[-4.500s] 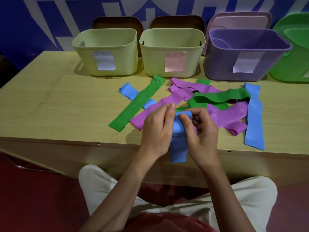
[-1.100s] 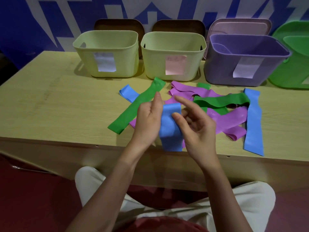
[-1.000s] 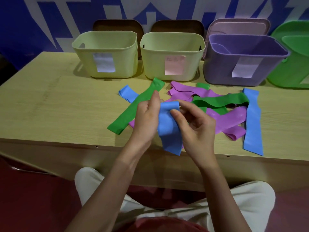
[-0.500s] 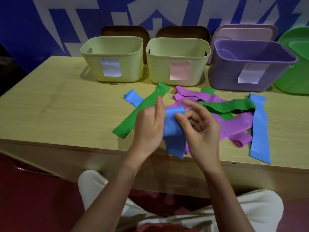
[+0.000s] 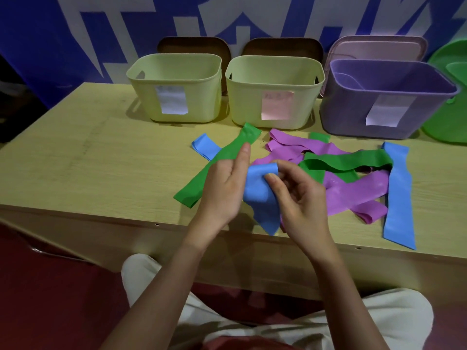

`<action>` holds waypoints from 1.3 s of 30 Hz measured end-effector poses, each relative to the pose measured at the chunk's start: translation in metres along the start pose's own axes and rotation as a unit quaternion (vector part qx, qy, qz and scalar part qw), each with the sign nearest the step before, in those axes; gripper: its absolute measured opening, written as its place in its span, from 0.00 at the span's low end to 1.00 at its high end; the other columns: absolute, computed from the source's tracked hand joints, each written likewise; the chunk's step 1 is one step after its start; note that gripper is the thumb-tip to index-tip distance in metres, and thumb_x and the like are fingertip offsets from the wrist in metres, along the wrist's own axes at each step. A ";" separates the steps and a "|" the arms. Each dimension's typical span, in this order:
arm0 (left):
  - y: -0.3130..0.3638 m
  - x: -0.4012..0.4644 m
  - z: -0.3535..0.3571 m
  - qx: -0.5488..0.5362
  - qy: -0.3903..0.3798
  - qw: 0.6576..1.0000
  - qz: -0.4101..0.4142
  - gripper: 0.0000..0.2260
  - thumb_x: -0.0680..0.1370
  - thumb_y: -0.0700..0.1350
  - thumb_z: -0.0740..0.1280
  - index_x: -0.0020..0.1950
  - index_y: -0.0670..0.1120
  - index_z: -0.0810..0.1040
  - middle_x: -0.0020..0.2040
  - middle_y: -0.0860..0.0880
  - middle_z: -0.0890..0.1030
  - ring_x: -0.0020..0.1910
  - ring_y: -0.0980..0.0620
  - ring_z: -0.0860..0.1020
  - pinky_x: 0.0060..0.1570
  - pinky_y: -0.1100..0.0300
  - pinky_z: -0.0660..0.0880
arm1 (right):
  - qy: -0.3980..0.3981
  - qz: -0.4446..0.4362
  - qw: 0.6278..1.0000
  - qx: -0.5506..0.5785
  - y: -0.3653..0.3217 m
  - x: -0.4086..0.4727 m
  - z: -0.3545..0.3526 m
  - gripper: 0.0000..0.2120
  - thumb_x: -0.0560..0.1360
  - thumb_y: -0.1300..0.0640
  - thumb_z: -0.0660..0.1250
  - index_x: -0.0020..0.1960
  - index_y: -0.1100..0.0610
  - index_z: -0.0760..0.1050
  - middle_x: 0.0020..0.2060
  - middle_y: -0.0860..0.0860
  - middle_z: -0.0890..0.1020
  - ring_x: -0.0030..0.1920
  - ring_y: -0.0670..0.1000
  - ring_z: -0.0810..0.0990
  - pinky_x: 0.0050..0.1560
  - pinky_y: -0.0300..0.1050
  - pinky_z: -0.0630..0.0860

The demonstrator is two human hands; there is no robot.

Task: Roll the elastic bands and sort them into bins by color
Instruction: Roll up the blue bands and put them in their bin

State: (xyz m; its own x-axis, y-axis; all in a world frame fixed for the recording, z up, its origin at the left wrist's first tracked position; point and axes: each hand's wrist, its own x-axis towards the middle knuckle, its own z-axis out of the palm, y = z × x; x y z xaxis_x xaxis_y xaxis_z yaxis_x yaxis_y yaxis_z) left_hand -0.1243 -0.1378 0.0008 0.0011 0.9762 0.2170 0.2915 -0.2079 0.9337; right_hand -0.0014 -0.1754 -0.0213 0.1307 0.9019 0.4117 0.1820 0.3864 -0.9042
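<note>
Since the earlier frame, less blue tail hangs below the hands | left hand (image 5: 225, 190) and right hand (image 5: 300, 198) pinch blue band (image 5: 260, 198) above table (image 5: 101, 173) edge | advice: keep turns tight, edges aligned, tail taut.

One view only: head cam, worn by the person, looking fwd and down over the near edge of the table (image 5: 75, 173). Wide-angle, so the table edges bow. Close in: left hand (image 5: 222, 188) and right hand (image 5: 300, 198) sit mid-frame, forearms and lap fill the bottom. Row of bins (image 5: 177, 89) along the far side, blue wall behind at top. No 2nd view to overlap with
</note>
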 end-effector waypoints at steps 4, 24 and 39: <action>-0.004 -0.003 -0.005 0.091 0.020 0.989 0.112 0.22 0.79 0.58 0.51 0.29 0.47 0.60 0.24 0.51 0.64 0.26 0.53 0.63 0.32 0.49 0.62 | -0.018 0.003 1.000 -0.014 0.001 -0.001 0.001 0.05 0.77 0.58 0.64 0.50 0.57 0.77 0.38 0.57 0.79 0.39 0.54 0.76 0.41 0.43 0.72; -0.014 -0.007 0.007 -0.077 -0.012 0.996 -0.040 0.30 0.75 0.60 0.57 0.30 0.33 0.65 0.29 0.44 0.64 0.30 0.49 0.63 0.31 0.44 0.61 | -0.008 -0.009 1.000 -0.007 0.001 -0.007 0.006 0.04 0.76 0.59 0.66 0.50 0.54 0.77 0.38 0.58 0.78 0.38 0.55 0.75 0.42 0.43 0.73; -0.012 -0.007 0.004 0.005 0.022 0.999 0.025 0.23 0.78 0.58 0.52 0.27 0.46 0.61 0.24 0.51 0.63 0.26 0.52 0.62 0.29 0.48 0.59 | -0.010 0.011 0.998 0.065 0.002 -0.005 0.004 0.13 0.75 0.62 0.68 0.60 0.55 0.75 0.35 0.44 0.78 0.37 0.41 0.74 0.42 0.34 0.71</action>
State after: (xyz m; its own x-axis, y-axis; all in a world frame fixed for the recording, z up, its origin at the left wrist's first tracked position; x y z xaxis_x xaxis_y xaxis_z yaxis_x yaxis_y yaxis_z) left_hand -0.1244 -0.1423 -0.0128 -0.0265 0.9605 0.2770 0.3017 -0.2565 0.9183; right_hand -0.0051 -0.1785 -0.0255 0.1137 0.9132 0.3913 0.0511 0.3880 -0.9203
